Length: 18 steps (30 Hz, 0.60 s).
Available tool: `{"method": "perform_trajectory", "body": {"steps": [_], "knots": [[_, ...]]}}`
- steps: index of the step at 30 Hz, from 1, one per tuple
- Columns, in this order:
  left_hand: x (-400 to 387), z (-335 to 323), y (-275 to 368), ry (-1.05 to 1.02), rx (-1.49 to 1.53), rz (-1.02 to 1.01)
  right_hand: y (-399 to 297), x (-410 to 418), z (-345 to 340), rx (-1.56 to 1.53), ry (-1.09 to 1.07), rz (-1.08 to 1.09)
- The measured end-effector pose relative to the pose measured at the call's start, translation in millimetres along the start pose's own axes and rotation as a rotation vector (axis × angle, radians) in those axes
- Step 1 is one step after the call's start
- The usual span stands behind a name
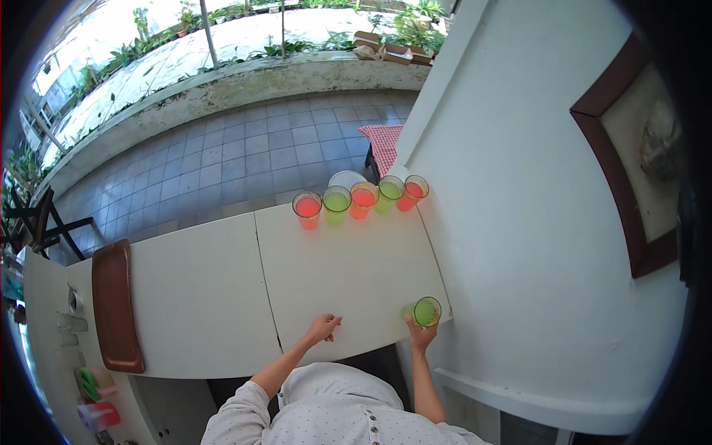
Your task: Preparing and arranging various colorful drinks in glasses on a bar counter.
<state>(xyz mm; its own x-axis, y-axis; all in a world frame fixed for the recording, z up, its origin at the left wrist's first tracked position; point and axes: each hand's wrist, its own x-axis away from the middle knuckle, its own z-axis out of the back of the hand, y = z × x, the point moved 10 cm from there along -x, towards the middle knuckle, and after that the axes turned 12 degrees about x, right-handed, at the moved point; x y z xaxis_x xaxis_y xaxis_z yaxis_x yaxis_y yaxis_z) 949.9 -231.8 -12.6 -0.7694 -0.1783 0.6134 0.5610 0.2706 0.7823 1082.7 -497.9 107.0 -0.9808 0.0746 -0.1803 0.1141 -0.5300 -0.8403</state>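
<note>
Fingers of my right hand (421, 334) wrap around a drinking glass of green liquid (427, 311) at the table's near right corner. Over the white tabletop (206, 300), left of that glass, my left hand (324, 329) is loosely curled with nothing visible in it. Along the far edge stand several filled glasses in a row. Their colours alternate: a red one (307, 207), a green one (336, 204), another red one (362, 200), a second green one (390, 192) and a last red one (413, 193) by the wall.
A brown tray (117, 306) lies on the left part of the table. Beyond it are clear glasses (71, 321) and a white cup (75, 302). A white wall (517, 222) bounds the right side. Past the far edge is a stool with a red checked cloth (384, 142).
</note>
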Motion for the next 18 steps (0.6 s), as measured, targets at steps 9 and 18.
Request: {"method": "perform_trajectory", "body": {"steps": [9,18], "knots": [[-3,12,-41,0.454,0.525,0.119,-3,-128,-76,0.004,-0.208,0.156],[1,17,-34,0.542,0.492,0.113,6,-211,-144,-0.056,-0.301,0.101]]}}
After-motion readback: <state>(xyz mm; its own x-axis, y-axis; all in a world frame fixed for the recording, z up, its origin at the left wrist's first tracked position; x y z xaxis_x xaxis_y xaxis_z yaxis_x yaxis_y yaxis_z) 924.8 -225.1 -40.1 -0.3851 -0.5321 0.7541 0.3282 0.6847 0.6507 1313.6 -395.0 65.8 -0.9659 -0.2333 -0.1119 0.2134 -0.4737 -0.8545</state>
